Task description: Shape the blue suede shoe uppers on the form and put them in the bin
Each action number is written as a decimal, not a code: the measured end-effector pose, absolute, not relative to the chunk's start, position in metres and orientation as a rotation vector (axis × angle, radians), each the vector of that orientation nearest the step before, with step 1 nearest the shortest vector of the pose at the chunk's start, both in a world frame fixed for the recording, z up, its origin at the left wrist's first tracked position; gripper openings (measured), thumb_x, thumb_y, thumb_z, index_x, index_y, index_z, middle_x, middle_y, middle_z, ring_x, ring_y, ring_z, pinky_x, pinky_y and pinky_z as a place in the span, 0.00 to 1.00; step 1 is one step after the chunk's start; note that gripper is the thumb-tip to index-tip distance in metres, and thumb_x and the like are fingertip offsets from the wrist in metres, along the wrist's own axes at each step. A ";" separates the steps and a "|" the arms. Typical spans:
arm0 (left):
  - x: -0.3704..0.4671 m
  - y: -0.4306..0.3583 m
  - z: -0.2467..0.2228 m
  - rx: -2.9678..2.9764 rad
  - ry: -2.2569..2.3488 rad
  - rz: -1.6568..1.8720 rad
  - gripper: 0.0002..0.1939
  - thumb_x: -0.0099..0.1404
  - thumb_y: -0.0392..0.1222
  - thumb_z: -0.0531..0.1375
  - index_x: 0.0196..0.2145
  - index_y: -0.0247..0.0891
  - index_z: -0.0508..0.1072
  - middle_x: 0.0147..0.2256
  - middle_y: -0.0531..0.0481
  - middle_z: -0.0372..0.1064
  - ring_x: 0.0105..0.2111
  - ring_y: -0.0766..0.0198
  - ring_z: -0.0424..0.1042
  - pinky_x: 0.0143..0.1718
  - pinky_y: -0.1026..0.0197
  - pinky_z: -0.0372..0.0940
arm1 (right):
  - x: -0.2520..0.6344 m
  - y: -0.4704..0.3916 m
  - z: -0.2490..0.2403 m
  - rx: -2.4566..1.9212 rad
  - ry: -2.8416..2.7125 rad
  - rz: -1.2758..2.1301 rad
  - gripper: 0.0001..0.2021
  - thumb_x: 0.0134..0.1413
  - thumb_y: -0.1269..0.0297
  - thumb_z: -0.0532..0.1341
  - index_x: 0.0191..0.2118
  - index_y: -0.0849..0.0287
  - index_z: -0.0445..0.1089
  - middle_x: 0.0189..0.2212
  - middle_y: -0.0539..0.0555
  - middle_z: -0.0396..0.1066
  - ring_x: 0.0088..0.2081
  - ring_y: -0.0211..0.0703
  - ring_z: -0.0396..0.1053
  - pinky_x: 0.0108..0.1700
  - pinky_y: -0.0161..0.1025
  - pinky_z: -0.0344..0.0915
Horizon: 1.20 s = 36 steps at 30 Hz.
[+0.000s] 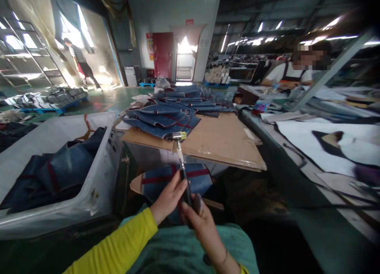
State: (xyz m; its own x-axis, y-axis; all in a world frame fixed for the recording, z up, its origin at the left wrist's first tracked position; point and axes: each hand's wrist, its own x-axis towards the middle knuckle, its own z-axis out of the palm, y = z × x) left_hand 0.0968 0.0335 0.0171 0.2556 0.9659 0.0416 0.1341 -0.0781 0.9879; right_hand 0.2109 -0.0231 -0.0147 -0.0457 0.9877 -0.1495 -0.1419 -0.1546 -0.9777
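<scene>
A small hammer (179, 151) with a metal and yellow-tipped head, a silver shaft and a black handle points up and away from me. My right hand (204, 226) is closed around the lower handle. Higher up, the fingers of my left hand (168, 197) pinch the same handle from the left. Just beyond my hands, low in front of the cardboard, is a blue denim-like piece (196, 182) with dark red strips. My hands partly cover it. The hammer head appears in front of the near cardboard edge; whether it touches cannot be told.
Stacked blue pieces (160, 115) lie on a cardboard-topped surface (225, 137). A white bin (101, 179) at left holds more blue pieces (69, 167). A worktable (273, 159) with scattered sheets runs along the right. One person (289, 72) sits beyond it; another (78, 62) stands far left.
</scene>
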 end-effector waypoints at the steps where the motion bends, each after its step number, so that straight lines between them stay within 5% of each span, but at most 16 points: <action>1: 0.094 0.039 0.015 1.670 1.092 0.938 0.21 0.67 0.49 0.50 0.55 0.41 0.62 0.47 0.45 0.66 0.47 0.60 0.66 0.49 0.57 0.61 | 0.226 -0.013 -0.012 -1.228 -1.024 1.357 0.18 0.47 0.49 0.62 0.35 0.59 0.62 0.21 0.45 0.61 0.21 0.32 0.56 0.23 0.30 0.55; 9: 0.072 0.041 -0.015 2.543 1.502 0.623 0.18 0.68 0.39 0.49 0.54 0.36 0.63 0.49 0.43 0.64 0.50 0.55 0.61 0.51 0.50 0.59 | 0.368 0.125 0.002 -1.822 -1.345 0.745 0.18 0.45 0.48 0.58 0.26 0.62 0.67 0.19 0.52 0.65 0.21 0.37 0.61 0.25 0.35 0.57; 12: 0.079 0.040 -0.013 2.585 1.570 0.577 0.19 0.68 0.41 0.49 0.55 0.36 0.62 0.49 0.42 0.64 0.49 0.55 0.61 0.49 0.51 0.59 | 0.395 0.149 0.001 -1.926 -1.388 0.686 0.17 0.43 0.53 0.60 0.29 0.64 0.70 0.20 0.55 0.67 0.24 0.42 0.63 0.28 0.37 0.57; 17: 0.086 0.050 -0.002 2.572 1.623 0.496 0.17 0.67 0.43 0.50 0.51 0.37 0.65 0.44 0.44 0.65 0.45 0.54 0.63 0.43 0.51 0.60 | 0.386 0.120 -0.007 -1.978 -1.691 0.122 0.20 0.50 0.52 0.55 0.42 0.63 0.71 0.36 0.63 0.70 0.32 0.47 0.67 0.34 0.40 0.59; 24: 0.076 0.042 -0.003 2.499 1.617 0.544 0.25 0.62 0.53 0.56 0.53 0.38 0.63 0.47 0.42 0.64 0.47 0.52 0.62 0.45 0.50 0.59 | 0.310 0.058 -0.038 -1.702 -1.582 0.747 0.22 0.49 0.47 0.56 0.39 0.61 0.71 0.33 0.55 0.74 0.36 0.47 0.70 0.38 0.37 0.65; 30: 0.060 0.017 0.001 2.361 1.534 0.689 0.48 0.49 0.64 0.62 0.60 0.36 0.54 0.54 0.38 0.59 0.51 0.46 0.60 0.49 0.44 0.58 | 0.261 0.047 0.039 -1.409 -1.675 0.809 0.17 0.47 0.48 0.59 0.31 0.59 0.69 0.24 0.50 0.68 0.27 0.40 0.65 0.28 0.33 0.63; 32: 0.050 0.011 0.007 2.295 1.547 0.803 0.43 0.51 0.58 0.64 0.59 0.35 0.55 0.53 0.38 0.59 0.51 0.47 0.61 0.50 0.45 0.59 | 0.231 0.041 0.074 -1.223 -1.819 0.754 0.15 0.49 0.50 0.59 0.28 0.58 0.67 0.22 0.49 0.65 0.25 0.38 0.63 0.27 0.32 0.62; 36: 0.007 0.006 0.034 2.100 1.572 1.100 0.18 0.57 0.31 0.55 0.46 0.38 0.69 0.43 0.46 0.69 0.44 0.59 0.67 0.48 0.57 0.63 | 0.184 0.027 0.126 -1.000 -2.063 0.668 0.13 0.56 0.52 0.54 0.33 0.56 0.69 0.26 0.52 0.68 0.27 0.39 0.65 0.30 0.35 0.65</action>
